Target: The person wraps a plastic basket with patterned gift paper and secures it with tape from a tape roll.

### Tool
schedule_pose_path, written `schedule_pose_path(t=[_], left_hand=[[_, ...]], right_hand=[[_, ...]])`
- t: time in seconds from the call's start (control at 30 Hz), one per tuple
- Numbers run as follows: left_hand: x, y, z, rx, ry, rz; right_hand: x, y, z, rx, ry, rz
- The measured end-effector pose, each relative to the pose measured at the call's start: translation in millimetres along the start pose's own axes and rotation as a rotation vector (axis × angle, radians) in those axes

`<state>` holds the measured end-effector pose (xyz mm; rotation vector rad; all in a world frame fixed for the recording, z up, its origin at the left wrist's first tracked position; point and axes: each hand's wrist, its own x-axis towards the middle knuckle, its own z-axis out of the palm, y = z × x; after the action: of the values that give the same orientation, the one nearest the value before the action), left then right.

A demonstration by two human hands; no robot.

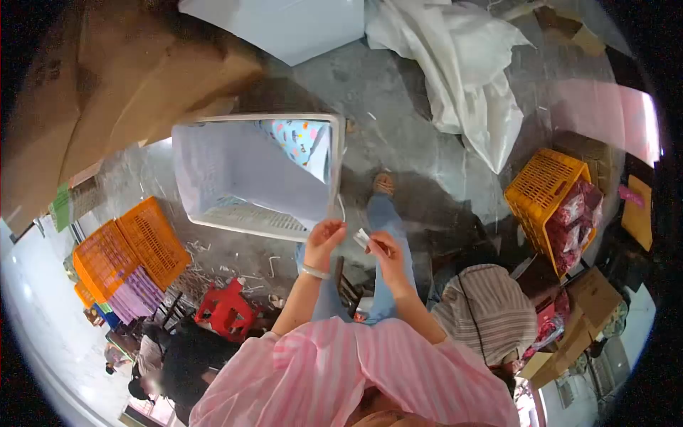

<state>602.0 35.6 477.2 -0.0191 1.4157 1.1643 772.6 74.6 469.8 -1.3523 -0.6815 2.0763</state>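
Note:
My left hand (324, 240) is closed beside the near right corner of a white plastic crate (249, 229). A thin white strip (342, 208) rises from its fingertips, and a pale bangle circles the wrist. Just to the right, my right hand (386, 250) pinches a small white piece (361, 236), perhaps paper or a tag; its kind is too small to make out. The two hands are close together but apart, in front of my legs. Inside the crate, a light blue patterned sheet (293, 139) lies against the far right corner, above a pale lining.
Orange crates (151, 238) and a red stool (228, 311) stand at left, near scattered white strips. Another orange crate (546, 178) at right holds red packages. A white sack (462, 78) lies ahead, brown cardboard (107, 85) at upper left. People are nearby at lower left and right.

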Motion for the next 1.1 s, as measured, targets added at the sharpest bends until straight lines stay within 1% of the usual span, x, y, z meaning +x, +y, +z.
schedule_pose_path(t=[0.03, 0.1, 0.17, 0.2, 0.33, 0.4, 0.53, 0.6, 0.63, 0.7, 0.73, 0.77, 0.83, 0.87, 1.0, 1.07, 1.1], left_hand=[[3, 5, 17, -0.068, -0.001, -0.014], [4, 17, 43, -0.042, 0.011, -0.023], [1, 32, 60, -0.003, 0.012, -0.002], [0, 37, 66, -0.051, 0.027, 0.015], [0, 40, 70, -0.134, 0.084, 0.092], [-2, 44, 68, -0.149, 0.056, 0.034], [-3, 38, 56, -0.168, 0.132, 0.076], [-1, 46, 55, 0.046, 0.188, 0.258], [-2, 53, 56, 0.033, 0.196, 0.273], [-6, 74, 62, 0.467, 0.277, 0.591], [-4, 87, 62, 0.477, 0.298, 0.641], [0, 94, 61, 0.470, 0.320, 0.661], [11, 101, 54, 0.431, 0.365, 0.620], [19, 104, 49, 0.437, 0.372, 0.651], [40, 123, 45, 0.386, 0.426, 0.634], [52, 128, 45, 0.253, 0.427, 0.633], [58, 131, 46, 0.243, 0.437, 0.626]], right_hand=[[5, -12, -5, -0.056, -0.011, 0.020], [14, -34, -10, -0.120, -0.033, 0.076], [25, -49, -5, 0.059, -0.022, 0.019], [28, -53, -3, 0.036, -0.016, 0.022], [35, -77, 8, 0.019, -0.103, 0.024], [40, -85, 11, -0.213, -0.170, 0.020], [53, -92, 18, -0.321, -0.278, 0.090], [64, -93, 20, -0.456, -0.377, 0.029], [70, -98, 25, -0.467, -0.394, 0.021], [83, -108, 38, -0.539, -0.431, 0.059], [90, -114, 44, -0.571, -0.416, 0.141], [98, -118, 50, -0.581, -0.442, 0.129], [116, -128, 69, -0.514, -0.481, 0.285], [126, -133, 78, -0.561, -0.475, 0.349], [163, -137, 96, -0.656, -0.547, 0.342], [179, -142, 108, -0.722, -0.449, 0.402], [186, -143, 108, -0.732, -0.454, 0.412]])
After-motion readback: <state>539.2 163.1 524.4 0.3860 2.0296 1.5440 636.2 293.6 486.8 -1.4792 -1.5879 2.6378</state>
